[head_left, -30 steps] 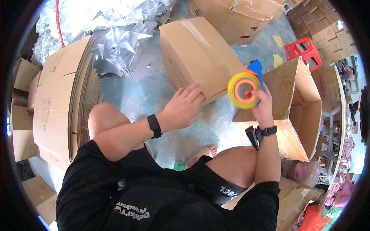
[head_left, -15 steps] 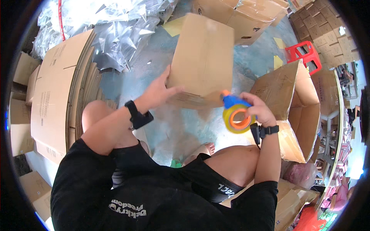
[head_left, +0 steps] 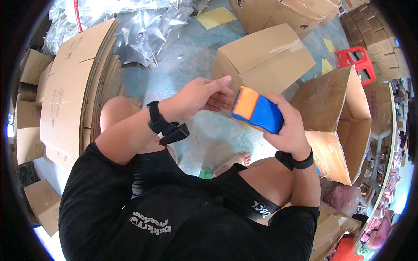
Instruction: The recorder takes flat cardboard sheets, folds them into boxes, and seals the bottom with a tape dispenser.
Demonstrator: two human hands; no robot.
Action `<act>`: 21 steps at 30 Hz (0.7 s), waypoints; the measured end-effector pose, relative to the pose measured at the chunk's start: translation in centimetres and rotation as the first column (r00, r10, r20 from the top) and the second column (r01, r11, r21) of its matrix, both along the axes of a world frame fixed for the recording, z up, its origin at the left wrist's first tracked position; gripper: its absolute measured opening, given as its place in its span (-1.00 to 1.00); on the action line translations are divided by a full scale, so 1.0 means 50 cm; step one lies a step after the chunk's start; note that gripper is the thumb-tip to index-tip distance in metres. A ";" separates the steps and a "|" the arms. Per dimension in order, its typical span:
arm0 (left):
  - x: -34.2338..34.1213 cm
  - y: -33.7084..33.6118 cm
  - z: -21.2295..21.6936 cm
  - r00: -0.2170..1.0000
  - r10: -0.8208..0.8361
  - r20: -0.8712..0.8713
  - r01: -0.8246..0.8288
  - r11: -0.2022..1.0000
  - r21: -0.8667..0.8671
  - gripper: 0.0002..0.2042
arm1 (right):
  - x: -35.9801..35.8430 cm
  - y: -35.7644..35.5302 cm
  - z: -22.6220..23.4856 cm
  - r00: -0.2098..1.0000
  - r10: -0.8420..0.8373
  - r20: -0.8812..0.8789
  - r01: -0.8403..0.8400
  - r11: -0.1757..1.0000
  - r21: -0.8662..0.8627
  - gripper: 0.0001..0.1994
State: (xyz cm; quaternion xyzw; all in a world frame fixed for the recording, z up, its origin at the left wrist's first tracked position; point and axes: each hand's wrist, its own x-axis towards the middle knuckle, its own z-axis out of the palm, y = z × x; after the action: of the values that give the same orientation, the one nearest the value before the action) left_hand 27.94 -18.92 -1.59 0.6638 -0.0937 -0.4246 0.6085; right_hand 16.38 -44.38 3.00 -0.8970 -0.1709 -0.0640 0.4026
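Note:
My right hand [head_left: 288, 126] grips a blue and orange tape dispenser [head_left: 266, 114], its orange toothed end pointing toward my left hand [head_left: 207, 95]. That left hand is open, thumb stretched out and fingers extended just short of the dispenser's end. I see nothing held in it. Directly beyond both hands a closed brown carton [head_left: 263, 58] rests on the floor, turned at an angle, with a shiny strip along part of its top seam. Whether my left fingertips touch the carton's near face cannot be made out. The tape roll is mostly hidden behind the dispenser's body.
Flattened cardboard sheets [head_left: 72, 87] stand stacked at the left, beside silvery plastic wrapping [head_left: 148, 32]. An open carton [head_left: 331, 117] stands on the right, near a red stool [head_left: 359, 63]. Another large carton [head_left: 283, 15] is at the back. Yellow sheets [head_left: 215, 18] lie on the floor.
The carton has swung round and now lies angled to the right. My left hand has left its side and come toward the dispenser, which my right hand has raised and turned orange end leftward.

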 end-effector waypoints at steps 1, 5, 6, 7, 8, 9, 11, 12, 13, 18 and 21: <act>-0.006 0.002 0.001 0.956 0.036 -0.291 -0.092 0.979 -0.182 -0.47 | -0.004 0.019 0.007 1.000 0.002 -0.001 -0.002 1.000 -0.002 -0.30; 0.017 0.001 -0.018 0.978 -0.108 -0.177 0.070 0.976 -0.205 -0.51 | -0.031 0.064 0.018 0.998 -0.047 -0.033 0.038 0.970 -0.238 -0.17; 0.026 -0.003 -0.016 0.966 -0.133 -0.222 0.086 0.974 -0.208 -0.53 | -0.038 0.065 0.017 0.998 -0.055 -0.037 0.041 0.953 -0.299 -0.16; 0.038 -0.007 -0.011 0.951 -0.157 -0.265 0.102 0.972 -0.211 -0.55 | -0.042 0.065 0.022 0.998 -0.060 0.006 0.058 0.939 -0.338 -0.19; 0.056 -0.009 -0.002 0.952 -0.159 -0.262 0.103 0.971 -0.215 -0.55 | -0.044 0.062 0.023 0.998 -0.060 0.008 0.059 0.938 -0.342 -0.19; 0.074 -0.011 0.008 0.898 -0.234 -0.373 0.131 0.950 -0.282 -0.60 | -0.046 0.056 0.022 0.997 -0.076 0.022 0.079 0.930 -0.358 -0.20; 0.079 -0.021 0.012 0.824 -0.316 -0.470 0.151 0.922 -0.356 -0.64 | -0.049 0.045 0.023 0.995 -0.094 0.036 0.100 0.920 -0.378 -0.20; 0.070 -0.027 0.007 0.879 -0.281 -0.385 0.160 0.935 -0.317 -0.66 | -0.051 0.040 0.023 0.995 -0.094 0.045 0.104 0.926 -0.363 -0.20; 0.063 -0.034 0.007 0.924 -0.247 -0.291 0.166 0.947 -0.276 -0.69 | -0.055 0.035 0.028 0.994 -0.095 0.059 0.110 0.931 -0.347 -0.20; 0.070 -0.059 -0.029 0.928 -0.318 -0.192 0.275 0.936 -0.220 -0.72 | -0.074 0.026 0.048 0.986 -0.130 -0.106 0.080 0.921 -0.381 -0.22; 0.086 -0.076 -0.025 0.930 -0.343 -0.131 0.324 0.934 -0.150 -0.74 | -0.084 0.023 0.057 0.980 -0.140 -0.140 0.075 0.917 -0.391 -0.22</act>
State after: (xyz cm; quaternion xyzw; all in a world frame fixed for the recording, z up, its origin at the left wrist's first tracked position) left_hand 32.25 -22.70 -2.82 0.5635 -0.1841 -0.5656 0.5733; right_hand 12.20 -43.22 5.85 -0.9687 -0.0964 0.0230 0.2276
